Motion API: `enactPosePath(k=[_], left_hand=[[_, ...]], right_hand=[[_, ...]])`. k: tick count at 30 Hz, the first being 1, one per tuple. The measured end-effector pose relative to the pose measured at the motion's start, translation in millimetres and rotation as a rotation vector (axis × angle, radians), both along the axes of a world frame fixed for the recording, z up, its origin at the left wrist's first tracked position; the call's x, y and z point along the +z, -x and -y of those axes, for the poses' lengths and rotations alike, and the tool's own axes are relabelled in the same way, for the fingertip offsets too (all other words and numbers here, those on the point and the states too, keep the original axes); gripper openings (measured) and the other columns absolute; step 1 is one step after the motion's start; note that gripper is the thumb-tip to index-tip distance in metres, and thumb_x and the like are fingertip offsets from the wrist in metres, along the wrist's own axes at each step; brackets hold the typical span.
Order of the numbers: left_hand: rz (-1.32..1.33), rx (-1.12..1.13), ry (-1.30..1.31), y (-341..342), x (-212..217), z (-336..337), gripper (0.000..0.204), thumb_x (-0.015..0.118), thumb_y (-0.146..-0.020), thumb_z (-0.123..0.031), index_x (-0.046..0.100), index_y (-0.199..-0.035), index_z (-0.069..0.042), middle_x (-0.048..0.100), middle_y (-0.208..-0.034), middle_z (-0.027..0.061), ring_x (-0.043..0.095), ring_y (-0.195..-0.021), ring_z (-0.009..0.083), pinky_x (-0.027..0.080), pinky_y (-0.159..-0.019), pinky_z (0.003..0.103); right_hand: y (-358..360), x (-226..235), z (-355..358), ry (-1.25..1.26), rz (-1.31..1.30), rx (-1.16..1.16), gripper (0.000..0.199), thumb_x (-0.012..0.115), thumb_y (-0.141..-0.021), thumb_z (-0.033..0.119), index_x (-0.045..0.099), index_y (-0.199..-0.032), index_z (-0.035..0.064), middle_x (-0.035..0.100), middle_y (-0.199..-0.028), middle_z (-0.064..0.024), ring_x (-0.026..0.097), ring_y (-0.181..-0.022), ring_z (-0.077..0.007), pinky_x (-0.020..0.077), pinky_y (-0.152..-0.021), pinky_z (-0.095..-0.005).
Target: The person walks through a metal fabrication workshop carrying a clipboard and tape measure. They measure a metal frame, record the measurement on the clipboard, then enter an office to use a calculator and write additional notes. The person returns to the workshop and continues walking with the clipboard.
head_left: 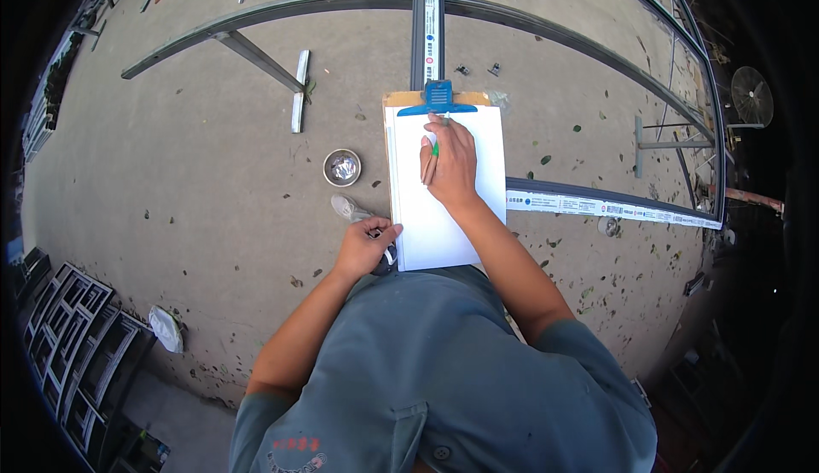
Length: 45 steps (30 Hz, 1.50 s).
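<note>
Grey floor [230, 132] lay below clipboard [438, 98]. Right hand [455, 162] gripped pen [436, 150] over white paper [426, 238]; left hand [363, 249] gripped clipboard's left edge.

Paper [439, 230] lies on the clipboard [401, 99] before you, under the clip [438, 96] at its far edge. Your right hand [454, 159], a pen [435, 149] in it, is over the far half, your left hand [363, 247] at the left edge. A bowl [326, 168] stands on the floor [230, 174] further left.

Soft, even light spreads over the pale ground [213, 183], the white paper [422, 234] glares almost featureless, the long metal beam [281, 10] bows with fisheye distortion, and the right edge sinks into murky blackness.
</note>
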<state>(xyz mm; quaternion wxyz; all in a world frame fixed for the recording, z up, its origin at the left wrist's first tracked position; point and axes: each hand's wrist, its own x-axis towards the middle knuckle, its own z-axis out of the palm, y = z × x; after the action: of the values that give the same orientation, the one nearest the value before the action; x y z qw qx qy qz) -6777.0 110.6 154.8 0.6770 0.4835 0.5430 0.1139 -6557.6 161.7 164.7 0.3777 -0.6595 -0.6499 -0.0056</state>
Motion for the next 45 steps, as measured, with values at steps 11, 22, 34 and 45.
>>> enactPosePath(k=[11, 22, 34, 45], left_hand=[[0.019, 0.013, -0.014, -1.2, -2.6, 1.1, 0.021, 0.072, -0.088, -0.020, 0.070, -0.092, 0.001, 0.066, -0.078, 0.0008, 0.056, -0.067, 0.0065, 0.045, -0.062, 0.023], [0.101, -0.051, 0.101, 2.3, 11.2, -23.5, 0.027, 0.074, -0.087, -0.021, 0.070, -0.102, 0.001, 0.067, -0.085, 0.0020, 0.059, -0.076, 0.0090, 0.047, -0.071, 0.024], [0.251, -0.218, -0.144, 4.5, 68.7, -65.5, 0.011, 0.072, -0.087, -0.009, 0.071, -0.093, -0.001, 0.066, -0.081, -0.0004, 0.057, -0.072, 0.0072, 0.047, -0.067, 0.025], [0.427, -0.306, -0.616, 17.9, 153.5, -72.2, 0.017, 0.076, -0.078, -0.004, 0.073, -0.094, -0.001, 0.069, -0.078, 0.0085, 0.064, -0.069, 0.0169, 0.049, -0.064, 0.028]], right_hand=[[-40.1, 1.4, 19.9, 0.114, 0.124, -0.205, 0.025, 0.065, -0.087, 0.018, 0.056, -0.106, 0.0047, 0.062, -0.123, -0.0152, 0.053, -0.117, -0.0379, 0.0303, -0.109, -0.0517], [-93.2, -23.9, 54.0, 0.349, -0.594, -0.440, 0.026, 0.067, -0.091, 0.020, 0.054, -0.104, 0.0027, 0.065, -0.096, -0.0113, 0.063, -0.088, -0.0208, 0.0497, -0.077, -0.0311], [-90.8, 50.4, 49.6, 0.054, -1.004, -0.284, 0.019, 0.069, -0.090, 0.009, 0.051, -0.094, 0.0079, 0.054, -0.087, 0.0002, 0.050, -0.079, -0.0064, 0.0426, -0.073, -0.0213], [-78.7, 135.3, 53.3, -0.246, -0.963, -0.085, 0.026, 0.072, -0.088, 0.009, 0.047, -0.095, 0.0088, 0.060, -0.092, -0.0045, 0.052, -0.081, -0.0078, 0.0435, -0.075, -0.0232]])
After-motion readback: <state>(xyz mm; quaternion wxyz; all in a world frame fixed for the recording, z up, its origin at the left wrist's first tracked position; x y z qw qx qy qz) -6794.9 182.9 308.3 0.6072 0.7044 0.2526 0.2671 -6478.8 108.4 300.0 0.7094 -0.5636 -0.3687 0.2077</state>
